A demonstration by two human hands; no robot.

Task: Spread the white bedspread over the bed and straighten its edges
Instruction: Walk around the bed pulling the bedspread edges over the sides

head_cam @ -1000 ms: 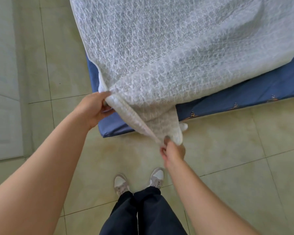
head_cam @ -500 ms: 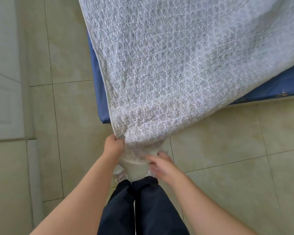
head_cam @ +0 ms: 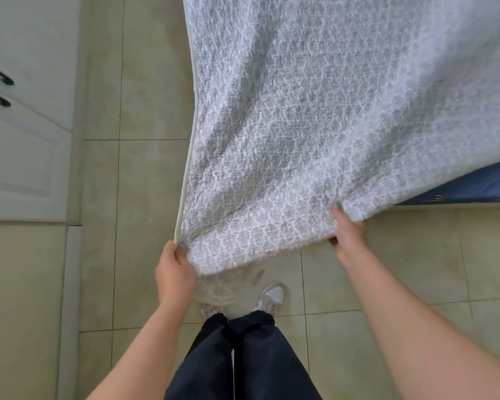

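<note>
1. White, knobbly woven bedspread (head_cam: pixel 315 134) fills the far and right of the view. It covers most of the blue-sheeted bed (head_cam: pixel 462 187), whose near edge shows only at the right.
2. The left hand (head_cam: pixel 175 274) grips the cloth's near-left corner with the thumb on top. The right hand (head_cam: pixel 348 233) pinches the near hem further right, fingers curled under.
3. Between them the hem is held up and taut, out past the bed over the beige tiled floor (head_cam: pixel 127 183) (pale shoes (head_cam: pixel 270 298) show just beneath).
4. The step in hand, as I judge it, is drawing the near end flat; spreading is not yet finished.
5. The next move calls for lowering both hands together, so the hem drops parallel to the bed's near edge.
</note>
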